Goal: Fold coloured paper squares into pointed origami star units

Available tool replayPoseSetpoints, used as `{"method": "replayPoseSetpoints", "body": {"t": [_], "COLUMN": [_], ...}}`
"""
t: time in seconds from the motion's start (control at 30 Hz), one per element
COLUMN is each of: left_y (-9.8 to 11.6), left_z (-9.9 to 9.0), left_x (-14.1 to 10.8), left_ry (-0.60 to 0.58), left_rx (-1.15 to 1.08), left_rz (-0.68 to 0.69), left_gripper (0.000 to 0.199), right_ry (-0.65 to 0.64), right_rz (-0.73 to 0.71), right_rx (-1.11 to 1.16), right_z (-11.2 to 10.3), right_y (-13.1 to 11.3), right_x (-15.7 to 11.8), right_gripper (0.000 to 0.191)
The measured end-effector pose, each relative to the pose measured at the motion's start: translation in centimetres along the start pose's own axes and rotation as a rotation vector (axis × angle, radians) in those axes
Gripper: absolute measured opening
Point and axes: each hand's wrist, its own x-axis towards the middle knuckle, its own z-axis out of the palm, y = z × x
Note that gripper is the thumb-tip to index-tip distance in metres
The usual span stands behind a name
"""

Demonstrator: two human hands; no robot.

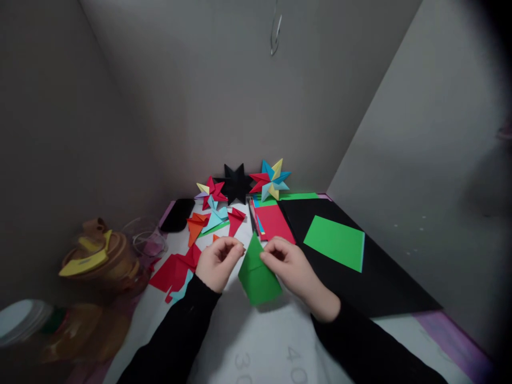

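A folded green sheet of paper (pixel 260 280), pointed at the top and creased across, is held up over the white table cover in front of me. My right hand (pixel 290 266) pinches its upper right edge between thumb and finger. On the other side, my left hand (pixel 220 261) is closed in a pinch close beside the sheet's upper left edge. Whether its fingertips touch the paper or hold something tiny, I cannot make out. Just beyond my left hand lie folded paper pieces: red (pixel 172 271), orange (pixel 197 226) and light blue (pixel 216 217).
Paper stars, one black (pixel 237 184) and one multicoloured (pixel 272 180), stand against the back wall. A red paper stack (pixel 274 223) lies ahead. Green sheets (pixel 336 241) rest on a black board (pixel 380 288) at right. A dark phone (pixel 178 215), brown pot (pixel 106 261) and jar (pixel 26 322) are left.
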Motion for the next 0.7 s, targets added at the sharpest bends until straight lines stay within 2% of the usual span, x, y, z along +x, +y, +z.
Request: {"method": "replayPoseSetpoints", "body": {"t": [0.1,0.17,0.27,0.4,0.5,0.63,0.7], "left_y": [-0.3,-0.2,0.1,0.1,0.0,0.0,0.2], "left_z": [0.1,0.2,0.2,-0.3,-0.9,-1.8,-1.9], "left_x": [0.0,0.0,0.0,-0.1,0.0,0.3,0.4], "left_ry": [-0.051,-0.014,0.039,0.028,0.069,0.128,0.115], "left_rx": [0.061,0.078,0.137,0.289,0.450,0.813,0.947], "left_rz": [-0.014,0.015,0.099,0.195,0.371,0.668,0.773], "left_gripper": [0.027,0.028,0.014,0.005,0.007,0.012,0.014], "right_ry": [0.141,0.181,0.133,0.048,0.035,0.119,0.057], "right_rz": [0.027,0.052,0.076,0.070,0.042,0.046,0.072], "right_rx": [0.151,0.231,0.290,0.313,0.346,0.418,0.328], "right_z": [-0.4,-0.5,-0.2,0.4,0.3,-0.7,-1.1], "right_y": [0.4,0.6,0.5,0.7,1.1,1.6,1.8], "right_x": [0.4,0.4,0.3,-0.1,-0.2,0.4,0.7], "right_gripper": [0.018,0.019,0.017,0.013,0.014,0.024,0.025]}}
